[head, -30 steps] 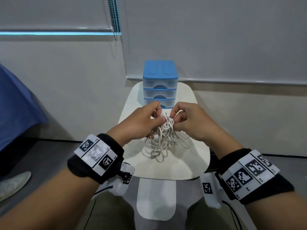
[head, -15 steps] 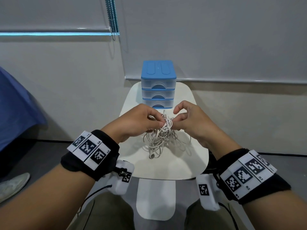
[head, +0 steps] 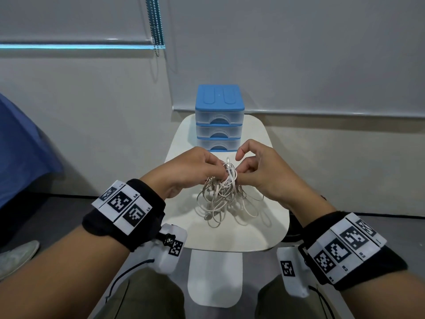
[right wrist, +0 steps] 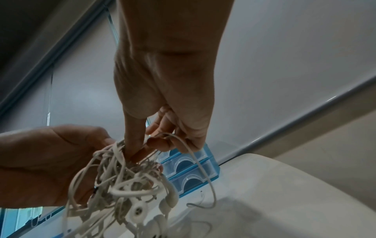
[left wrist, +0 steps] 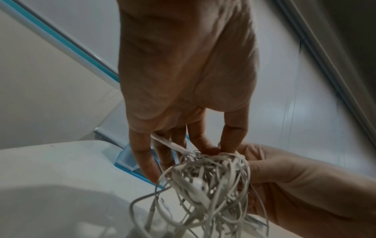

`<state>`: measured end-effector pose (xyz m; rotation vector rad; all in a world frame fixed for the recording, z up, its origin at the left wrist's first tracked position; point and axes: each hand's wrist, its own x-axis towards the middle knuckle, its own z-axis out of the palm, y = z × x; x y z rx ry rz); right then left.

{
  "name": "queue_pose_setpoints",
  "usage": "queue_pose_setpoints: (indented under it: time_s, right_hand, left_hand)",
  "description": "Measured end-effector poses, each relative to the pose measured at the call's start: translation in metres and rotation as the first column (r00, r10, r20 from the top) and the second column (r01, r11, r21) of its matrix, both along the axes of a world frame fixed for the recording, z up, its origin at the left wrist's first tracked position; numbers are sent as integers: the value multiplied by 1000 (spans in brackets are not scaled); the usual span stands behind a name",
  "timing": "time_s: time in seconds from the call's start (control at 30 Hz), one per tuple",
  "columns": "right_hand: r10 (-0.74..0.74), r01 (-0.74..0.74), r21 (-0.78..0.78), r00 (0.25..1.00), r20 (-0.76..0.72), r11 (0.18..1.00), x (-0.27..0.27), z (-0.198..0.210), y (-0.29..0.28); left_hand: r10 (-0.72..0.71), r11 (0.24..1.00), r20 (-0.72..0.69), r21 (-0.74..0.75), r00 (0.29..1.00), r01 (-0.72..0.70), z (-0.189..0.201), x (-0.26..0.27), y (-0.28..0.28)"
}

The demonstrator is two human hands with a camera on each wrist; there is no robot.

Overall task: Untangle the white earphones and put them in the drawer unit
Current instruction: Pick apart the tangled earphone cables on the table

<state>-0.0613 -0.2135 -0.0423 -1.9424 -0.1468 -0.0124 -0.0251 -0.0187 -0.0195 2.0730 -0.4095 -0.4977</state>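
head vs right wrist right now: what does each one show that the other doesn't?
Head only: the blue lid on the drawer unit, all three drawers closed, the marker wristbands, the whole white table.

Right wrist only: earbud heads low in the tangle, and a loose cable end curling free beside it.

Both: left hand and right hand pinching the top of the white earphones, which are still knotted, with the drawer unit behind them.

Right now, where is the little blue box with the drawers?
In the head view, the drawer unit stands at the far end of the white table, just beyond both hands and the earphones.
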Motion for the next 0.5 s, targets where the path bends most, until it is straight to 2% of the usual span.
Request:
queue_pose_setpoints:
  time_s: [0.17,0.2,0.27,0.3,0.4,0.5]
  right_hand:
    - [31,-32,-78,999,-13,996,4,1,-8]
    - [-9,12,-102,999,32,995,6,1,-11]
    - [-100,110,-52,982,163,993,10,3,-11]
    - [-98,102,-11,974,203,995,11,5,-9]
    - [62,-65,5,974,219,998,10,6,0]
    - [79,-70,-44,965,250,997,11,0,-1]
  left_hand:
    - [17,999,100,42,995,-22,0,-1,1]
    - [15,998,131,51,991,-21,1,-2,1]
    - [-19,997,172,71,985,6,2,-3,1]
    - [-40,997,179,79,983,26,3,-4,1]
    - [-69,997,186,55,980,60,5,-3,1]
    - [-43,999,232,-10,972,47,7,-5,-2]
